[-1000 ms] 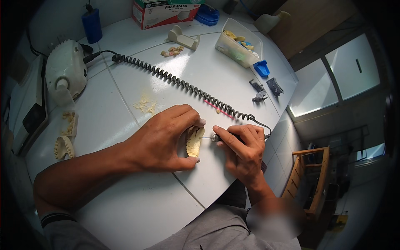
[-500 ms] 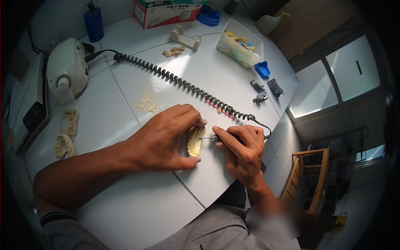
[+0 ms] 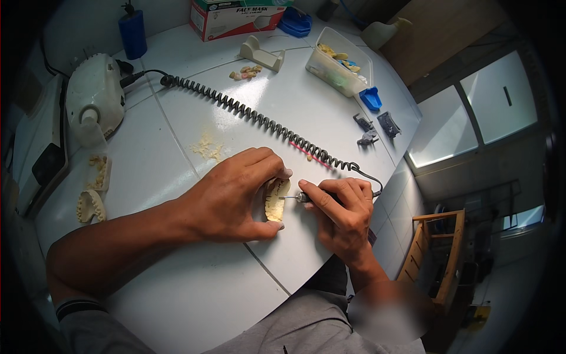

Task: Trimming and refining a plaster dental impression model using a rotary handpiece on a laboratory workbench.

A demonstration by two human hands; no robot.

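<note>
White tiled table [image 3: 200, 283] beneath; left hand [image 3: 236, 194] pinching tooth mould [image 3: 273, 206] at its twelve and six o'clock ends; right hand [image 3: 345, 212], at mould's three, pinching drill [image 3: 303, 197]; bit [image 3: 290, 197] could skid into left hand if mould twists, or gouge if pressed hard; shavings [image 3: 206, 147] at ten; coiled cord [image 3: 236, 110] at eleven; clear tub [image 3: 327, 78] at one; motor box [image 3: 91, 97] at ten; wooden rack [image 3: 421, 248] at four; window [image 3: 498, 91] at two.

White tiled table [image 3: 177, 295], scattered with pale shavings [image 3: 206, 146], crossed by a black coiled cord [image 3: 237, 107], toothed cast [image 3: 89, 197] placed at left, red-and-green box [image 3: 239, 23] stood at back, translucent tub [image 3: 323, 75], grey pieces [image 3: 389, 123], apparently moulded, laid at right
</note>
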